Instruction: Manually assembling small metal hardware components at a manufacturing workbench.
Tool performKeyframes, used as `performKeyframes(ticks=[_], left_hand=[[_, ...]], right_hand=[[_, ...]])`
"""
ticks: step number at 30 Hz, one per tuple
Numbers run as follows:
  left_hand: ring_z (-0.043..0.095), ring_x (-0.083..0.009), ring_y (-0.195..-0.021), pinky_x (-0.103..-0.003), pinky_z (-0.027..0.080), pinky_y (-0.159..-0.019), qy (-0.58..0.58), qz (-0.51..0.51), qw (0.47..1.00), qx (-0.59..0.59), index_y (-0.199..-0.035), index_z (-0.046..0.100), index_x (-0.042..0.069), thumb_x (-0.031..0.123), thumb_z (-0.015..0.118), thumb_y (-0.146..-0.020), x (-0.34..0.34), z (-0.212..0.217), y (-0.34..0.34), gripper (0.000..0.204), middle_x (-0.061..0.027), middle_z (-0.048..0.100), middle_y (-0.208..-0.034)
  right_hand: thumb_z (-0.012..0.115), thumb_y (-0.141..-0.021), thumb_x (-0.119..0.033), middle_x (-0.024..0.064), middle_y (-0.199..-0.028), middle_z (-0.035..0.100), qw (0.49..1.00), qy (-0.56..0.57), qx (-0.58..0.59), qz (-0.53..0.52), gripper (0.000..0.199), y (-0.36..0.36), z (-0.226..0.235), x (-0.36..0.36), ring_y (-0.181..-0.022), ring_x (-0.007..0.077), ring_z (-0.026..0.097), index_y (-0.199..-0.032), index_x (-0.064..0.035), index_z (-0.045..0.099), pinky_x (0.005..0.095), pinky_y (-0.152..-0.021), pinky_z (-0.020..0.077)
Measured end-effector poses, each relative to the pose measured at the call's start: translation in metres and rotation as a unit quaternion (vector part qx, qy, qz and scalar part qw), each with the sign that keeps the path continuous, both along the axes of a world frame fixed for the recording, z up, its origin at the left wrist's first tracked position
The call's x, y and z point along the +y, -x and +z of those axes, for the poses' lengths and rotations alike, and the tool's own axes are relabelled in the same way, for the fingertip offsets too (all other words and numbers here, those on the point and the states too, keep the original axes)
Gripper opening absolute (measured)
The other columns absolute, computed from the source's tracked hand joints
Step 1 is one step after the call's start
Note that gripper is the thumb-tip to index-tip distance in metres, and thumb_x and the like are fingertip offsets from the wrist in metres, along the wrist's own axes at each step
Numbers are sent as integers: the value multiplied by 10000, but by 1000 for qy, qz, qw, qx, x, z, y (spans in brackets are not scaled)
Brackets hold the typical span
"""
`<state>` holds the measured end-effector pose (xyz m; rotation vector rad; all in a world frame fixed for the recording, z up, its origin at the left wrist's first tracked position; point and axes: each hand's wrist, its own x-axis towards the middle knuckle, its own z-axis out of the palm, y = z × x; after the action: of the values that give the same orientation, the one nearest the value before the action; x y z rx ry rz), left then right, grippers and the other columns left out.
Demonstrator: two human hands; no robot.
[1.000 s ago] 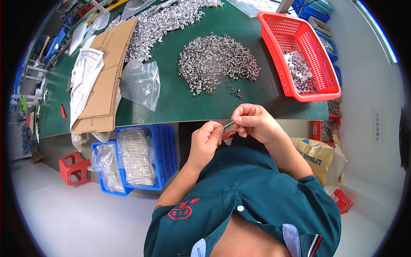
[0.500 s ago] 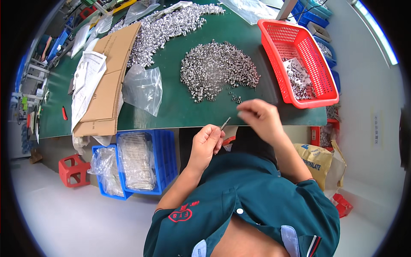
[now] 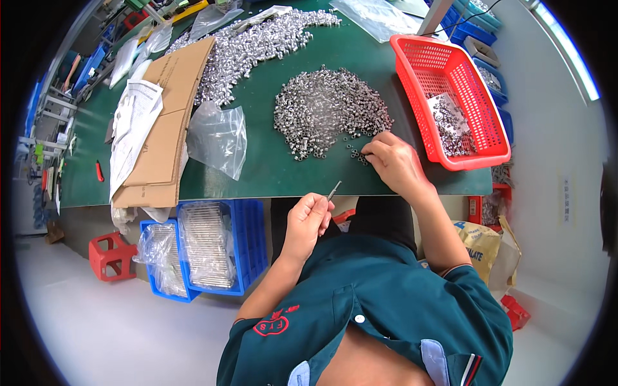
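Observation:
My left hand (image 3: 307, 222) is closed around a thin metal rod (image 3: 333, 190), just off the table's front edge, with the rod's tip pointing up and to the right. Over the table, my right hand (image 3: 398, 166) has its thumb and fingertips together at a few loose small metal rings (image 3: 356, 155). Whether a ring is between those fingertips is hidden. Just beyond lies a big pile of small ring-shaped metal parts (image 3: 328, 109) on the green table (image 3: 283, 177).
A red perforated basket (image 3: 444, 157) with small metal parts stands to the right. Another, shinier heap of metal parts (image 3: 257, 48) lies farther back. Left are a clear plastic bag (image 3: 217, 143) and flattened cardboard (image 3: 154, 154). Blue crates (image 3: 248, 251) stand below the table edge.
My right hand has moved from near the rod forward onto the loose rings, fingertips now down at the table. My left hand keeps its hold on the rod, slightly lower in view.

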<state>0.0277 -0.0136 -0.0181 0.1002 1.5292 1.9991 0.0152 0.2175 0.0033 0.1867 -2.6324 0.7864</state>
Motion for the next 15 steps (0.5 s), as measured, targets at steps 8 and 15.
performKeyframes(ticks=[8,15], left_hand=[[396,-43,-523,-181,319,-476,-3,-7,1000,6,-855,534,30,228,480,-967,3,-2,2,234,15,461,-609],[404,-42,-534,-184,321,-483,9,-33,999,36,-833,543,40,244,493,-963,5,-1,2,246,22,467,-602]], right_hand=[[642,-752,-20,100,-777,607,998,39,-32,-45,86,-12,6,-4,-693,255,620,-829,-18,605,347,-614,494],[640,-806,27,34,-789,621,827,504,-244,56,102,-32,12,-15,-686,80,601,-895,10,593,208,-603,507]])
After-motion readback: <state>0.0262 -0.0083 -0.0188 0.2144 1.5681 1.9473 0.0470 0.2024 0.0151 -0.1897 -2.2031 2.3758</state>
